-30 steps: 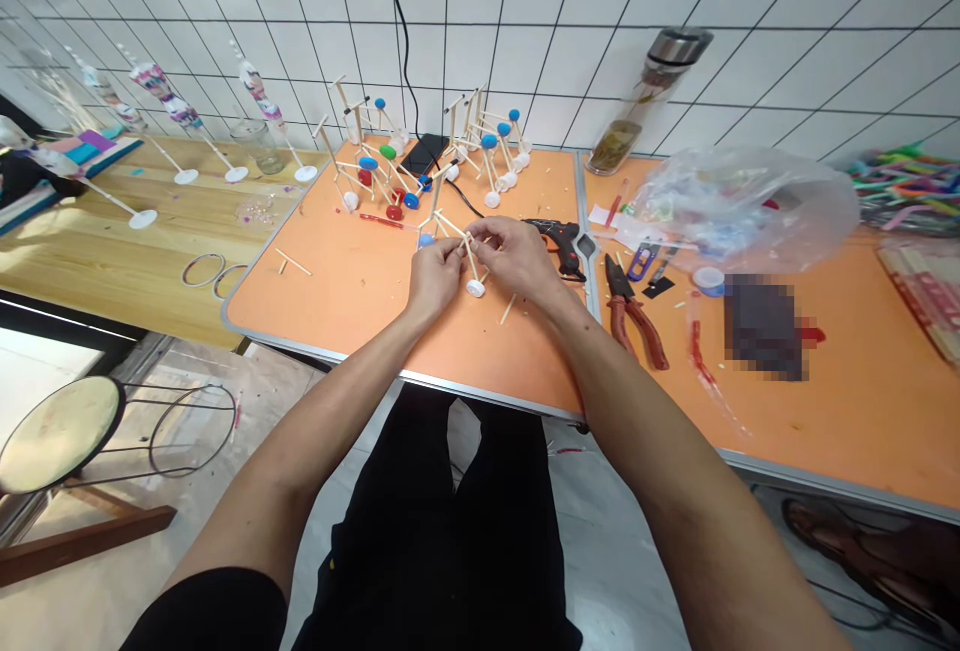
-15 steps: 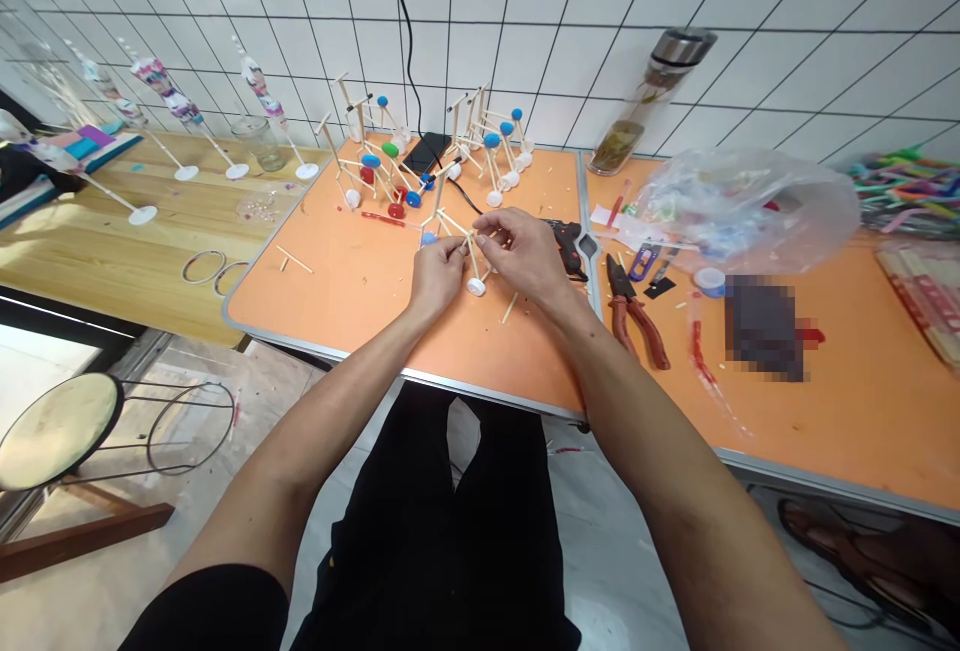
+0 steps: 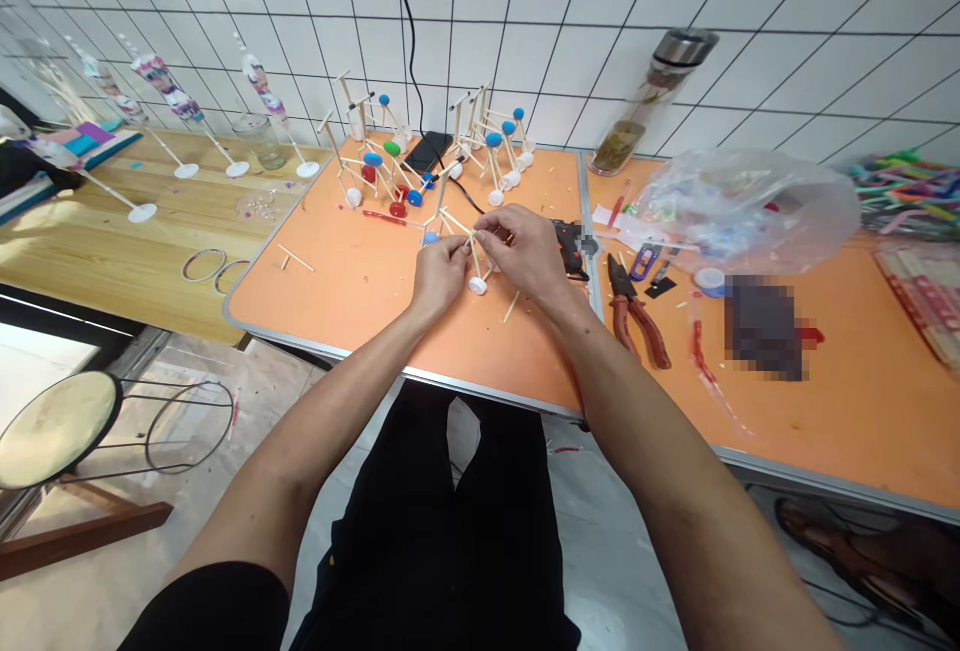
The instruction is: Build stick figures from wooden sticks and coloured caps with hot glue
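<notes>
The left hand (image 3: 439,276) and right hand (image 3: 525,253) pinch narrowly on a stick frame (image 3: 448,221) standing on the orange table (image 3: 330,281), seemingly fitting a joint (image 3: 469,239), which calls for steady holding.

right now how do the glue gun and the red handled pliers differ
The glue gun has a black body, while the pliers have long red-brown handles and dark metal jaws. The gun lies just left of the metal seam between the orange tabletops, the pliers just right of it. The gun is also nearer the right hand, which pinches a wooden stick frame. Both are hand tools resting on the orange surface.
</notes>
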Tool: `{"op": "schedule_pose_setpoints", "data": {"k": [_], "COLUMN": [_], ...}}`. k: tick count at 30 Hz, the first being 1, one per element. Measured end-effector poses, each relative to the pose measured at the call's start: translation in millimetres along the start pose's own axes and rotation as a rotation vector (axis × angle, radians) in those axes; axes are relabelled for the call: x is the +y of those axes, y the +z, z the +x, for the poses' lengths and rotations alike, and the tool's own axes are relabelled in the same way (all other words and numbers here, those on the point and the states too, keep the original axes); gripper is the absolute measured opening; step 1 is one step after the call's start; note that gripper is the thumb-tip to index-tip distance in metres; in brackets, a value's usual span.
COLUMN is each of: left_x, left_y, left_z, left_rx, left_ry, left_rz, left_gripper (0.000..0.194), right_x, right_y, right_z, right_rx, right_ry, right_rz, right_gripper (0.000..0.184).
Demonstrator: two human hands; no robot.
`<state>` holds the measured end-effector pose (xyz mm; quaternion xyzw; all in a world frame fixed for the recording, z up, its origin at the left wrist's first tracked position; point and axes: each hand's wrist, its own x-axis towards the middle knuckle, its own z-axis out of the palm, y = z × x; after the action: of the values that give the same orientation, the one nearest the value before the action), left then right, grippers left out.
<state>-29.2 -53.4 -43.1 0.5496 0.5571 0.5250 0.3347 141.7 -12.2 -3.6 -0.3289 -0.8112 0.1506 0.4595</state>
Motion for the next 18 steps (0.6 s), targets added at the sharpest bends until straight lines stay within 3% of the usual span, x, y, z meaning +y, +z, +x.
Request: {"op": "schedule_pose_setpoints", "data": {"k": [18], "left_x": [0.6], "left_y": [-3.8], "left_z": [-3.4], "left_rx": [0.013], "left_ry": [0.072], "left_rz": [0.038], "left_gripper": [0.027], "right_x": [-4.6], "right_y": [3.1], "right_z": [1.5], "right_rx": [-0.020], "right_ry": [-0.025], "right_rz": [-0.023], "right_gripper": [0.012]}}
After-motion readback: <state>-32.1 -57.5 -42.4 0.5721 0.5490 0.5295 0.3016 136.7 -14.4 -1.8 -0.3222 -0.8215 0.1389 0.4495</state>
